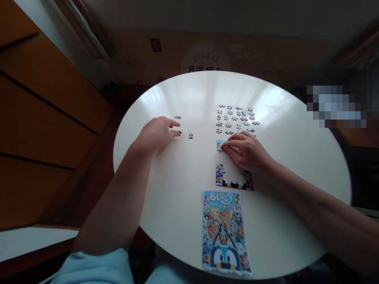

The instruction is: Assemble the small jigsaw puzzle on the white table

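My left hand (158,133) is over the left part of the table, its thumb and forefinger apart. A small jigsaw piece (179,133) lies at its thumb tip, with another jigsaw piece (177,116) just beyond the fingers and a third loose piece (190,135) to the right. My right hand (245,149) pinches the edge of a puzzle piece in a small light-blue joined section (219,144). Below it lies a joined puzzle border (219,177), partly covered on the right by my hand and wrist.
Several loose jigsaw pieces (233,118) are spread in rows beyond my right hand. A printed Bluey picture sheet (225,232) lies near the front edge of the white oval table (177,189). Wooden cabinet doors (35,130) stand at the left.
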`<state>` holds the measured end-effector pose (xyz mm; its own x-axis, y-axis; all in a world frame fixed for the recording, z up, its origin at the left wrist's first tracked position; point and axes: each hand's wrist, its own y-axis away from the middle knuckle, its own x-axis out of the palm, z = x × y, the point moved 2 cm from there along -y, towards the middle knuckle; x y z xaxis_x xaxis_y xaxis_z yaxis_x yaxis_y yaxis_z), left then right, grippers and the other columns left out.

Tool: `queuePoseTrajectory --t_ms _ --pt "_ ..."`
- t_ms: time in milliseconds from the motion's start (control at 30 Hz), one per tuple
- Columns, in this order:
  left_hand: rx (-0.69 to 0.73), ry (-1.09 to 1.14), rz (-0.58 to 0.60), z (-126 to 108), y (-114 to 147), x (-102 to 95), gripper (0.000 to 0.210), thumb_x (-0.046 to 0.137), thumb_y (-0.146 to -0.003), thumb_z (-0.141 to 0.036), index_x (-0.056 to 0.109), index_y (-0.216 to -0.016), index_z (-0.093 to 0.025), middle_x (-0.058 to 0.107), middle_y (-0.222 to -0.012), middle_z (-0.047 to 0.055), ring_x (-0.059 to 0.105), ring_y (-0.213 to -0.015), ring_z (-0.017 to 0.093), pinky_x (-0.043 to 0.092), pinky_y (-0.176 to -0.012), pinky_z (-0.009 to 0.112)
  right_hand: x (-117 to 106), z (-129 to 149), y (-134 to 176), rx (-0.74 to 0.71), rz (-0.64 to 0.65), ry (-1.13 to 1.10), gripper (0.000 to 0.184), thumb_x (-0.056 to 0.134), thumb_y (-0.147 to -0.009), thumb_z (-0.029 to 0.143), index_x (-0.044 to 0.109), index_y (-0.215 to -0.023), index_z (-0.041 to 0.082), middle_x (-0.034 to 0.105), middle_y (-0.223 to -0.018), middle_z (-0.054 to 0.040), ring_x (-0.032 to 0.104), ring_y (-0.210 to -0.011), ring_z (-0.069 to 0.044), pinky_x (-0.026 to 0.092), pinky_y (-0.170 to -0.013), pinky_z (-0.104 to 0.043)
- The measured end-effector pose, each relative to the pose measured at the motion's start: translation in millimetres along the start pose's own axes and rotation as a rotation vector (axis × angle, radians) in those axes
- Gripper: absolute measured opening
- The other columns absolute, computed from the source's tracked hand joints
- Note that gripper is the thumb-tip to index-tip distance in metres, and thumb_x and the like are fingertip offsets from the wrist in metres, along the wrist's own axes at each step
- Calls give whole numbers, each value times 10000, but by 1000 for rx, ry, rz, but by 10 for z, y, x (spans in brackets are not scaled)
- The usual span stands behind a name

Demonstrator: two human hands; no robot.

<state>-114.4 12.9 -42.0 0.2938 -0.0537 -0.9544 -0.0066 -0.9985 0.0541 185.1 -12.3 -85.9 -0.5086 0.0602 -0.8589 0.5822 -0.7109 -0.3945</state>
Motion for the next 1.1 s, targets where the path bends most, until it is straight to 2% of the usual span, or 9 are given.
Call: queuePoseTrajectory --t_ms 100,267,533,700,867,1000,1100 --pt "35 7 43 19 -11 33 299 703 -822 -313 810 -1100 -296 759 -1067 28 667 -834 188 500 -741 260 -3 7 -2 19 -12 7 251 563 -982 287 803 -931 232 749 -947 -84 610 -903 -256 496 -832 -420" --pt "49 51 -25 -6 -47 89 194 723 -784 -282 840 -938 -295 758 -983 18 649 -783 182 503 -740 273 1 8 -13 35 -13 -1 248 564 -981 284 802 -936 235 754 -956 -76 608 -906 -258 493 -817 -416" --pt "70 109 -6 -10 -32 49 137 756 -745 -241 822 -865 -253 746 -831 19 668 -789 199 508 -755 277 -20 10 -18 43 -84 -46 227 574 -955 253 799 -921 245 752 -942 -65 619 -915 -256 502 -842 -426" --pt "130 288 105 -58 1 25 95 746 -747 -233 796 -827 -219 764 -851 29 676 -765 177 526 -713 287 -152 58 -11 41 -160 -82 222 572 -955 242 794 -940 244 757 -924 -62 637 -877 -242 510 -838 -425" --pt "133 640 277 -386 114 112 191 727 -785 -221 793 -958 -171 778 -870 78 692 -763 181 553 -622 289 -248 156 7 -9 -200 -139 162 630 -940 259 793 -941 263 758 -908 -54 660 -856 -226 525 -803 -397" --pt "127 801 411 -647 229 230 213 695 -816 -163 788 -1007 -154 776 -855 78 710 -788 177 595 -678 301 -258 234 14 -102 -162 -202 128 666 -939 285 792 -930 265 767 -907 -45 679 -860 -213 535 -804 -377" --pt "129 897 478 -730 283 287 234 706 -805 -141 773 -1029 -140 777 -859 76 709 -771 159 600 -686 281 -243 247 17 -138 -107 -223 121 676 -942 304 791 -961 273 775 -948 -38 693 -890 -208 539 -823 -371"
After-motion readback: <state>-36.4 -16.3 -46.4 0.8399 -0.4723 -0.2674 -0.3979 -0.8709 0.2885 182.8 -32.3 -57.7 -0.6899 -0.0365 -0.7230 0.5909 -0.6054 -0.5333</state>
